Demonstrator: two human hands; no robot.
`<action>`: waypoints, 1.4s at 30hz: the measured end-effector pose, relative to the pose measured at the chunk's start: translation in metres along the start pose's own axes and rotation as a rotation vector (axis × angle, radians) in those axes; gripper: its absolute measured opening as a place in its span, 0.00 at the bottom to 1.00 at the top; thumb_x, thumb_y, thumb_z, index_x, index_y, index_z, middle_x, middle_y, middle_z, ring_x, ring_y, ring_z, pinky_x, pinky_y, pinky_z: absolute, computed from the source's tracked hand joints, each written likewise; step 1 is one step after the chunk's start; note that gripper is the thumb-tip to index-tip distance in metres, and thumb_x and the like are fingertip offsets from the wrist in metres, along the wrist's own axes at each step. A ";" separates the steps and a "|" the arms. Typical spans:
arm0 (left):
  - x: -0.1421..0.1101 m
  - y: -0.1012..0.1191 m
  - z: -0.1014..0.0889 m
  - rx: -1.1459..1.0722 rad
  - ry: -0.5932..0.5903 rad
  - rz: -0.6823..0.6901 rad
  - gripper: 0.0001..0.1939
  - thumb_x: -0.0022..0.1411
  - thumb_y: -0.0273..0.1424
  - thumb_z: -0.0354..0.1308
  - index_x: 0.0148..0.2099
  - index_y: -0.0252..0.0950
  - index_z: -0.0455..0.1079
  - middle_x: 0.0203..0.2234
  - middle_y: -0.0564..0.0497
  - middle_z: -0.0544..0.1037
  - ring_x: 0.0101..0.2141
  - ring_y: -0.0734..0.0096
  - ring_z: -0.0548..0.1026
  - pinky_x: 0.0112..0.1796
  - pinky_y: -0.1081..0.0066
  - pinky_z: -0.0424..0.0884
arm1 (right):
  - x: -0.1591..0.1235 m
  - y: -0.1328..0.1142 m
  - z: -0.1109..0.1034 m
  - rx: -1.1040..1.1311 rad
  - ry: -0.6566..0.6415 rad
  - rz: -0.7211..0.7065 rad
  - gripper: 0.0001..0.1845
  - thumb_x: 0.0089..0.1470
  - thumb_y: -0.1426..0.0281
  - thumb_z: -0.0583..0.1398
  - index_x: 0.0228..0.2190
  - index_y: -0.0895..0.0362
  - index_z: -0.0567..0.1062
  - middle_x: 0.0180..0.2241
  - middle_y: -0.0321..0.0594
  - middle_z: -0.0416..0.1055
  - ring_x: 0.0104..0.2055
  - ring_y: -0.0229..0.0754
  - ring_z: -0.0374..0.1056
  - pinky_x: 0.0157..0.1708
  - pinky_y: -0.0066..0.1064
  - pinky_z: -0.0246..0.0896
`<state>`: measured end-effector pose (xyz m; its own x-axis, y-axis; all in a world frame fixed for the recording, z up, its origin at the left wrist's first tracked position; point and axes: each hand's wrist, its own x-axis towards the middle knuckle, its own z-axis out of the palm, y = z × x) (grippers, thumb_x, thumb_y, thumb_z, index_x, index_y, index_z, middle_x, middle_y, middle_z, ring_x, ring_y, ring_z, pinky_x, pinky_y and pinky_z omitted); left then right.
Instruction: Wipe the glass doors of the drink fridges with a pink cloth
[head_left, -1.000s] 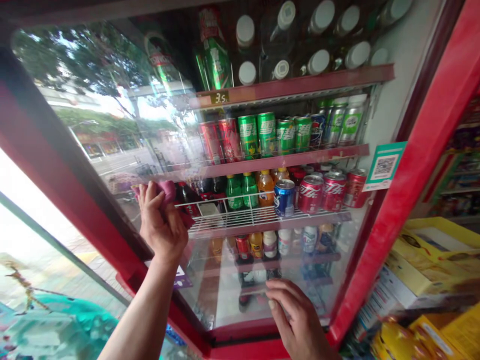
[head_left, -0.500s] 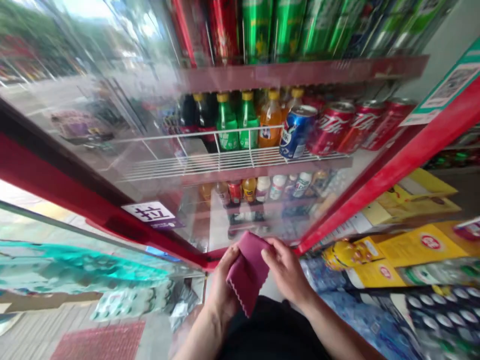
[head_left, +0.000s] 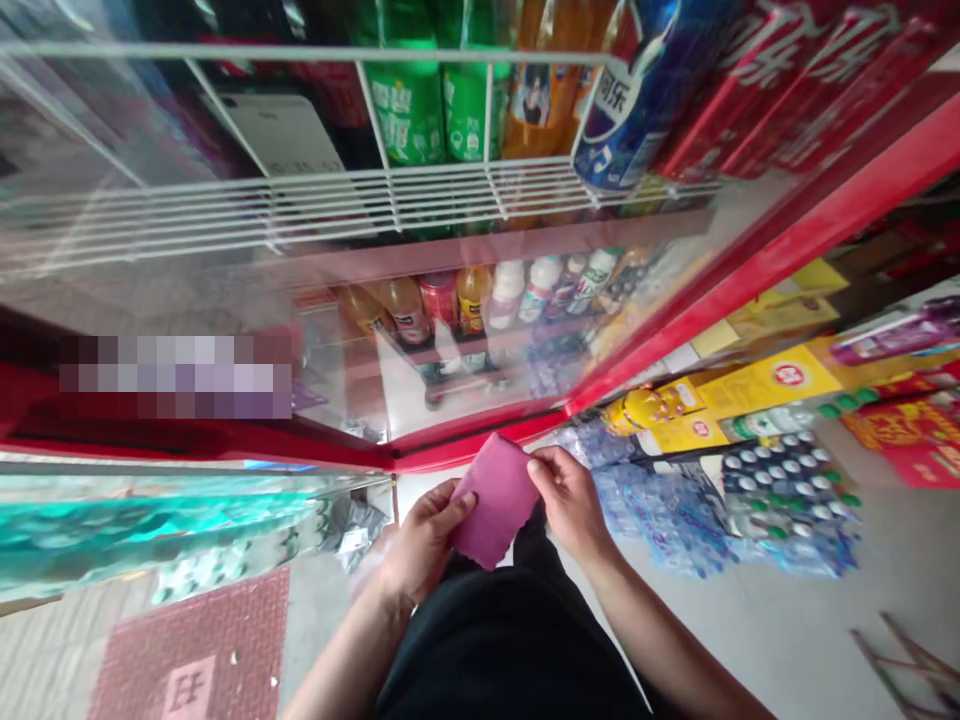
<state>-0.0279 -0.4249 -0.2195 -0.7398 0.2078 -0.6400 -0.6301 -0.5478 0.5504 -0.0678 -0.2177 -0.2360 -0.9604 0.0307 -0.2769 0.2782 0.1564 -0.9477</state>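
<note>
A pink cloth [head_left: 495, 505] with a zigzag-cut edge is stretched between my two hands, low in front of my body. My left hand [head_left: 431, 525] pinches its left side, thumb on top. At the upper right corner, my right hand [head_left: 566, 495] grips it between thumb and fingers. The cloth looks folded into a small, nearly flat square. Just beyond it is the red bottom frame [head_left: 472, 440] of a glass-fronted drinks fridge. Behind the glass, a wire shelf [head_left: 442, 195] carries green bottles [head_left: 405, 110], orange bottles and a blue can [head_left: 626, 110].
To the right, yellow boxes [head_left: 757, 385], packs of bottled water [head_left: 667, 520] and dark-labelled bottles [head_left: 780, 480] stand on the floor. Wrapped turquoise packs [head_left: 150, 530] lie at left, above a red mat [head_left: 191, 650]. A folding metal frame [head_left: 911, 660] is at the lower right.
My view has tipped downward and nearer the fridge, so the upper shelf has left the picture. The cloth, hanging with a pointed lower corner before, now lies flatter and squarer between my hands.
</note>
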 end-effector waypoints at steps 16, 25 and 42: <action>0.003 -0.047 0.033 0.291 -0.012 0.023 0.20 0.61 0.45 0.76 0.45 0.35 0.81 0.31 0.51 0.81 0.29 0.71 0.73 0.33 0.72 0.68 | -0.025 0.026 -0.066 -0.058 0.003 -0.065 0.16 0.62 0.54 0.66 0.33 0.53 0.76 0.37 0.40 0.78 0.36 0.43 0.73 0.38 0.34 0.68; 0.013 -0.088 0.088 -0.044 -0.100 -0.173 0.33 0.61 0.60 0.68 0.47 0.32 0.82 0.42 0.38 0.87 0.51 0.46 0.83 0.54 0.57 0.76 | -0.062 0.024 -0.096 -0.254 -0.290 -0.334 0.05 0.65 0.65 0.66 0.38 0.51 0.75 0.35 0.38 0.81 0.37 0.44 0.77 0.41 0.35 0.69; 0.026 -0.089 0.138 -0.042 -0.117 -0.184 0.25 0.55 0.41 0.77 0.53 0.36 0.82 0.42 0.41 0.89 0.56 0.40 0.84 0.61 0.49 0.78 | -0.061 0.073 -0.186 0.276 0.070 -0.073 0.23 0.66 0.49 0.64 0.51 0.51 0.82 0.49 0.45 0.84 0.51 0.50 0.80 0.50 0.41 0.77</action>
<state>-0.0233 -0.2590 -0.2114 -0.6371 0.3990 -0.6595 -0.7484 -0.5248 0.4056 0.0080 -0.0249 -0.2588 -0.9739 0.0989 -0.2042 0.1928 -0.1139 -0.9746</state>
